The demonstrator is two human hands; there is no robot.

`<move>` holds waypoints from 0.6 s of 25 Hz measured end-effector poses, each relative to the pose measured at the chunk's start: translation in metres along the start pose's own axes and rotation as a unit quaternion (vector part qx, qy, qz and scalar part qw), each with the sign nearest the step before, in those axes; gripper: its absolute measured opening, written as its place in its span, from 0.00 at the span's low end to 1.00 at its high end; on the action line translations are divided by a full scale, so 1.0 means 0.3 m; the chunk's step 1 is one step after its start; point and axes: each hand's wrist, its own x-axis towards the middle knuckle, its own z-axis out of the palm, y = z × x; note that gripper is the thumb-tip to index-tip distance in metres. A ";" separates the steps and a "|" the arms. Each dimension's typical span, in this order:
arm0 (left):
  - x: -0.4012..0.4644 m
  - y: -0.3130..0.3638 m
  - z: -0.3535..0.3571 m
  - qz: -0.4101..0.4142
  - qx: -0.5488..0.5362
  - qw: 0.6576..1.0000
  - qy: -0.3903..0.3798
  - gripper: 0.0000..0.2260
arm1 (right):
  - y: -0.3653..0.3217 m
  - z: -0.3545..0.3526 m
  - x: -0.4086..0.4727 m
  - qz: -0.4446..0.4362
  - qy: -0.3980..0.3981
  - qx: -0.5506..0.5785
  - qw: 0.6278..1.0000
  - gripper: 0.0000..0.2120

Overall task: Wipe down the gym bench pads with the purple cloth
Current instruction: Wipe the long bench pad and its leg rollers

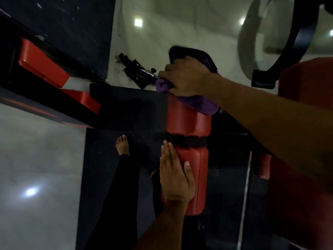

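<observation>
A red bench pad [187, 120] runs up the middle of the view, with a black gap between it and a second red pad [200, 177] nearer me. My right hand [185, 78] grips the bunched purple cloth [203, 104] and holds it against the far end of the upper pad. My left hand [174, 175] lies flat with straight fingers along the left edge of the nearer pad, thumb on top of it.
A black rubber mat [115, 159] lies under the bench, where my bare foot [122, 145] stands. A black and red machine frame [43, 65] crosses the left. A black metal fitting [137, 71] lies on the pale floor. More red padding [306, 82] is at right.
</observation>
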 end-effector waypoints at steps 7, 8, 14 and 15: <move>0.009 0.010 -0.002 -0.010 -0.002 1.000 0.006 0.30 | -0.058 0.097 0.215 0.034 -0.263 -0.044 0.963 0.34; 0.014 0.012 -0.002 -0.008 -0.002 1.000 0.008 0.29 | -0.089 0.088 0.200 -0.047 -0.268 -0.086 0.958 0.30; -0.001 0.006 -0.008 -0.003 -0.014 1.000 -0.006 0.29 | -0.138 0.093 0.136 -0.129 -0.191 0.130 0.964 0.17; -0.006 0.011 -0.010 -0.005 -0.013 1.000 -0.013 0.29 | -0.145 0.211 0.101 -0.211 -0.276 0.242 0.906 0.16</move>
